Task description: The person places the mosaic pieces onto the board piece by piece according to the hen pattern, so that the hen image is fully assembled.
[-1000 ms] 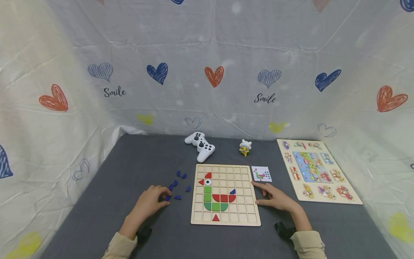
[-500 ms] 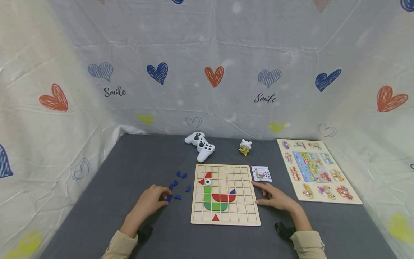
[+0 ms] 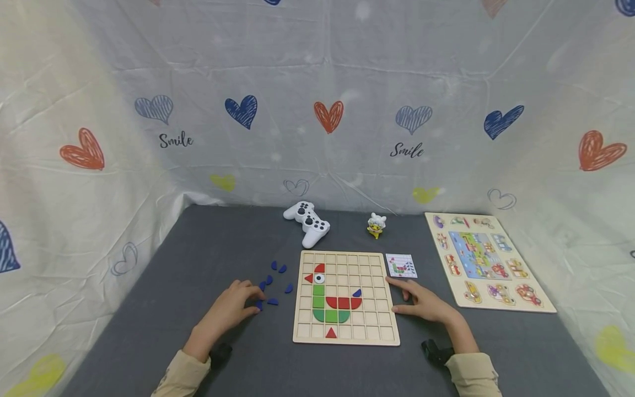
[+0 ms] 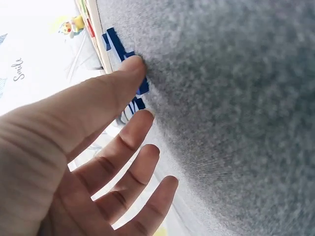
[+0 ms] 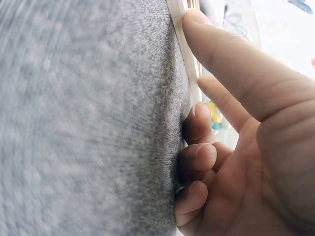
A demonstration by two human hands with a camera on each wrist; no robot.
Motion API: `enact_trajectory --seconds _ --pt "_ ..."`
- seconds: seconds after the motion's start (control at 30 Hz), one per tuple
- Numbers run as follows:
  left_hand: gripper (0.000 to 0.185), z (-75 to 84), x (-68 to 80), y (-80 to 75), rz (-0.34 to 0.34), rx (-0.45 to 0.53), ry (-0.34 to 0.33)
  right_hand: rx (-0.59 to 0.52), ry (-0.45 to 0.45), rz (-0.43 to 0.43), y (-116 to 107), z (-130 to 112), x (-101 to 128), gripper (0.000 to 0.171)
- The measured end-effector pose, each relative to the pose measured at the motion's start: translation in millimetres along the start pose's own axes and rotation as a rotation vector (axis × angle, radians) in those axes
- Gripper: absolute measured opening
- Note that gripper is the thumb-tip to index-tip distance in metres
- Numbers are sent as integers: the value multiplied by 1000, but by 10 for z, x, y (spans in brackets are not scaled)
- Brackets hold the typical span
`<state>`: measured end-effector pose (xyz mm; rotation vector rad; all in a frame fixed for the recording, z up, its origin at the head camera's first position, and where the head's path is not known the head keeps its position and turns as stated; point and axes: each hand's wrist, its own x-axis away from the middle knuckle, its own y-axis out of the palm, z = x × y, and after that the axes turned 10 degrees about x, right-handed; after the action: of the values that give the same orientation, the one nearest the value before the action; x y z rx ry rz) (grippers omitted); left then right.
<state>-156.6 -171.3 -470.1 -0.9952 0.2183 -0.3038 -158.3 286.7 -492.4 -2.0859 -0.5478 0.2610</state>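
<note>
On the grey cloth, my left hand (image 3: 230,306) is beside several loose blue quarter-round and half-round pieces. Its thumb and index finger flank one blue piece (image 3: 259,305), with a gap beside it in the left wrist view; whether the thumb touches it I cannot tell. A wooden grid board (image 3: 379,331) lies to the right, bearing a bird shape of red, green and blue pieces with an eye tile (image 3: 319,279). My right hand (image 3: 421,300) touches the board's right edge with thumb and index finger, the other fingers curled under, as the right wrist view shows.
A pattern card (image 3: 401,266) lies by the board's upper right corner. Behind stand a white game controller (image 3: 307,223) and a small white-and-yellow figurine (image 3: 376,226). A wooden picture puzzle (image 3: 536,281) lies at the right. A heart-print sheet hangs around the table.
The blue piece by my left fingertips has turned and shifted slightly. My left fingers have moved a little, parting somewhat around it. My right hand stays at the board's edge.
</note>
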Motion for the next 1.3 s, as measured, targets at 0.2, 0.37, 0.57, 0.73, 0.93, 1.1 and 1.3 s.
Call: enact_trajectory --seconds 0.2,0.37,0.57,0.73,0.93,1.1,1.3 --pt "18 -16 -7 18 23 -28 49 -3 1 -1 -8 -3 -5 70" --pt "16 12 -36 14 42 -41 58 0 6 -2 -11 -3 -5 70" --pt "16 95 -106 33 80 -55 93 -2 3 1 -13 -11 3 70" --pt "18 151 -164 90 100 -90 135 -3 3 1 -3 -21 5 70" --pt "18 228 -235 157 107 -101 173 -5 5 1 8 -18 4 70" --pt "17 310 -306 220 87 -92 189 -8 3 2 6 -14 6 70" --pt "16 422 -386 293 74 -70 207 -8 1 5 1 -11 6 70"
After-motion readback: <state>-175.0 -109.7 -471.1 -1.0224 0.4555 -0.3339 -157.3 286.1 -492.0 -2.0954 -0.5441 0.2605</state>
